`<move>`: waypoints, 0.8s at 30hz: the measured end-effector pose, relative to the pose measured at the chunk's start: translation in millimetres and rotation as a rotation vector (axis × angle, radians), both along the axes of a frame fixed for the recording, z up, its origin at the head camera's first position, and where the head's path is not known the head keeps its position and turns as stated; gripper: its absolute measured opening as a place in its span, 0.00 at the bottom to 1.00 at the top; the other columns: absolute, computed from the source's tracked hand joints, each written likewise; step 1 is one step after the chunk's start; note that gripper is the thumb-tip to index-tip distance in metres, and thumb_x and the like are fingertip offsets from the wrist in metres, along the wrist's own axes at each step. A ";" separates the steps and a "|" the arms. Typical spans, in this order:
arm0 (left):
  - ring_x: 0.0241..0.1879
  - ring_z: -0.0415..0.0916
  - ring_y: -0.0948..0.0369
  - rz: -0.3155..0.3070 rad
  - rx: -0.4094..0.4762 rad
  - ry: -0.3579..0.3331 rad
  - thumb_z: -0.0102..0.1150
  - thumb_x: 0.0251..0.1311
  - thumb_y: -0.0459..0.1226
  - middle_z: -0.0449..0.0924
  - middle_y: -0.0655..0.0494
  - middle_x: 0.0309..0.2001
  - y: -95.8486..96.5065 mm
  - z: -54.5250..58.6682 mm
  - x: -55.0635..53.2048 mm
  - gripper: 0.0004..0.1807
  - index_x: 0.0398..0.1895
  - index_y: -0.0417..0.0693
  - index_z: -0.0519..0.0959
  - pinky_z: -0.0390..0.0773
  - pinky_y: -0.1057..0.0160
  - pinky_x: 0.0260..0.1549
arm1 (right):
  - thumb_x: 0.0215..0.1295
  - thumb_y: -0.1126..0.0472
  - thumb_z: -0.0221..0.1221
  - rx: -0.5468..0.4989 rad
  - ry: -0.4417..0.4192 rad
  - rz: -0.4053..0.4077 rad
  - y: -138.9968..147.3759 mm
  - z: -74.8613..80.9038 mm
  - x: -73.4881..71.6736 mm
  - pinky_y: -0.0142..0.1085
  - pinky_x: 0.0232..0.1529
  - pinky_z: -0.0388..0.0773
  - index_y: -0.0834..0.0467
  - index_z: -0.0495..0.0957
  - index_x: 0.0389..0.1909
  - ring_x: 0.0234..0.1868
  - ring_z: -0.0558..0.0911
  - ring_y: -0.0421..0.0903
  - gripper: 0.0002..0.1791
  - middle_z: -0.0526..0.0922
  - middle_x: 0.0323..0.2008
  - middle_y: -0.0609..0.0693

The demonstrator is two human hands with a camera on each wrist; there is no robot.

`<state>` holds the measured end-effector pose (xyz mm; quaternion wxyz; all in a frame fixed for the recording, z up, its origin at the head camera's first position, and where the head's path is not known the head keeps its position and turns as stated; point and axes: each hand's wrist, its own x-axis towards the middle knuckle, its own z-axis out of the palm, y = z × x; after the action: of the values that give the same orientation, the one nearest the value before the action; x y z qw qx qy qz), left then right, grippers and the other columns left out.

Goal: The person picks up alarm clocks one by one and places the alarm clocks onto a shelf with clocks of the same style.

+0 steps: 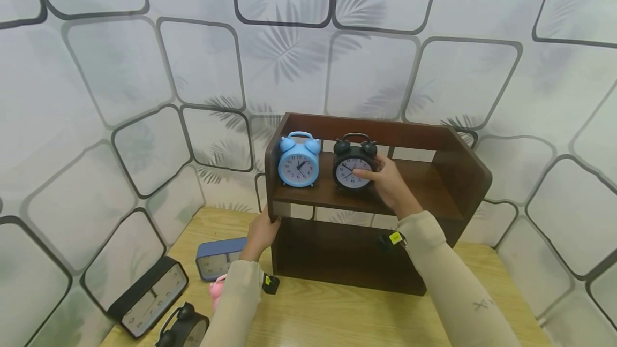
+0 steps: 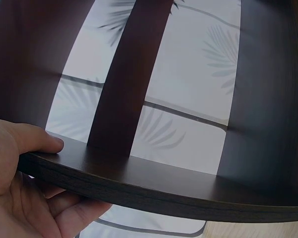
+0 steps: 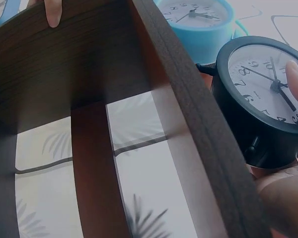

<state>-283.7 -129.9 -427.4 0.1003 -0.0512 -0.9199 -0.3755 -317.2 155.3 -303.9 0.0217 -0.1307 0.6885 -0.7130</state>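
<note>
A dark brown wooden shelf (image 1: 347, 253) stands on the table, a light blue twin-bell alarm clock (image 1: 299, 169) upright at the left of its upper board. To the right of that clock is a black twin-bell alarm clock (image 1: 343, 167). My right hand (image 1: 389, 183) grips it from its right side, thumb across the dial; the right wrist view shows this black clock (image 3: 258, 94) close up beside the board edge. My left hand (image 1: 260, 233) holds the shelf's left side panel. In the left wrist view that hand (image 2: 35, 208) has its thumb on the panel's inner face and fingers outside.
Left of the shelf on the wooden table (image 1: 313, 315) are a blue rectangular clock (image 1: 219, 264), a black rectangular clock (image 1: 154, 299), another black twin-bell clock (image 1: 188, 328) and a pink object (image 1: 217, 289) partly hidden by my left sleeve. Patterned wall covering (image 1: 284, 63) stands behind.
</note>
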 end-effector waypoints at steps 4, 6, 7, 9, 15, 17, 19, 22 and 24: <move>0.36 0.79 0.43 0.003 -0.004 0.005 0.45 0.67 0.37 0.78 0.35 0.51 0.3 0.2 0.2 0.27 0.69 0.43 0.58 0.72 0.48 0.32 | 0.59 0.72 0.58 -0.005 0.002 0.004 -1.3 -1.9 -2.8 0.31 0.50 0.73 0.46 0.72 0.46 0.47 0.76 0.38 0.20 0.78 0.41 0.40; 0.36 0.79 0.43 0.006 -0.008 0.011 0.45 0.67 0.36 0.78 0.35 0.51 0.5 0.1 0.0 0.27 0.68 0.42 0.59 0.73 0.47 0.33 | 0.59 0.72 0.58 -0.008 0.006 0.007 -2.5 -2.4 -3.7 0.32 0.52 0.71 0.46 0.72 0.46 0.47 0.76 0.38 0.20 0.79 0.40 0.39; 0.37 0.79 0.43 0.008 -0.007 0.011 0.45 0.66 0.36 0.78 0.35 0.51 0.6 0.0 -0.2 0.27 0.68 0.42 0.58 0.73 0.47 0.33 | 0.59 0.72 0.58 -0.008 0.007 0.009 -3.2 -2.5 -4.0 0.33 0.52 0.70 0.46 0.72 0.45 0.47 0.76 0.38 0.19 0.79 0.40 0.39; 0.37 0.79 0.42 0.009 -0.007 0.010 0.45 0.66 0.36 0.78 0.34 0.51 0.7 -0.4 -0.8 0.27 0.68 0.41 0.58 0.73 0.47 0.34 | 0.59 0.72 0.58 -0.004 0.002 0.005 -4.8 -2.7 -4.3 0.35 0.54 0.68 0.45 0.72 0.45 0.46 0.75 0.38 0.20 0.78 0.40 0.38; 0.40 0.78 0.41 0.001 -0.014 0.005 0.44 0.66 0.36 0.77 0.34 0.53 0.6 -0.2 -0.4 0.27 0.69 0.41 0.58 0.73 0.46 0.35 | 0.58 0.72 0.59 -0.010 -0.018 0.005 -8.8 -4.2 -5.1 0.39 0.57 0.65 0.46 0.72 0.46 0.47 0.74 0.38 0.20 0.77 0.40 0.40; 0.41 0.78 0.41 -0.001 -0.015 0.006 0.44 0.66 0.36 0.76 0.34 0.54 0.5 0.3 0.1 0.27 0.69 0.41 0.58 0.73 0.46 0.36 | 0.58 0.72 0.59 -0.013 -0.014 0.008 -9.1 -5.2 -5.3 0.38 0.57 0.64 0.47 0.72 0.47 0.46 0.74 0.38 0.21 0.77 0.40 0.39; 0.40 0.78 0.42 -0.001 -0.014 0.006 0.44 0.66 0.36 0.77 0.35 0.53 0.4 0.6 0.3 0.27 0.68 0.41 0.59 0.73 0.47 0.35 | 0.57 0.72 0.60 -0.025 -0.007 0.010 -9.5 -6.2 -6.0 0.37 0.56 0.65 0.48 0.72 0.48 0.46 0.74 0.37 0.21 0.78 0.40 0.39; 0.38 0.78 0.43 0.000 -0.011 0.002 0.44 0.67 0.36 0.77 0.34 0.52 0.4 0.7 0.2 0.26 0.68 0.41 0.59 0.72 0.48 0.33 | 0.57 0.72 0.60 -0.032 0.007 0.018 -10.0 -7.7 -7.7 0.35 0.55 0.65 0.48 0.72 0.48 0.46 0.75 0.37 0.21 0.78 0.39 0.38; 0.39 0.78 0.42 0.001 -0.016 0.005 0.44 0.67 0.36 0.77 0.34 0.52 0.4 0.4 0.1 0.26 0.68 0.41 0.59 0.73 0.47 0.35 | 0.57 0.73 0.60 -0.036 0.008 0.019 -10.8 -8.2 -8.6 0.35 0.55 0.66 0.48 0.73 0.46 0.46 0.75 0.37 0.21 0.79 0.39 0.38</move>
<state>-283.6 -129.5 -427.0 0.1024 -0.0525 -0.9227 -0.3680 -325.8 144.5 -312.1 0.0234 -0.1402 0.6744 -0.7245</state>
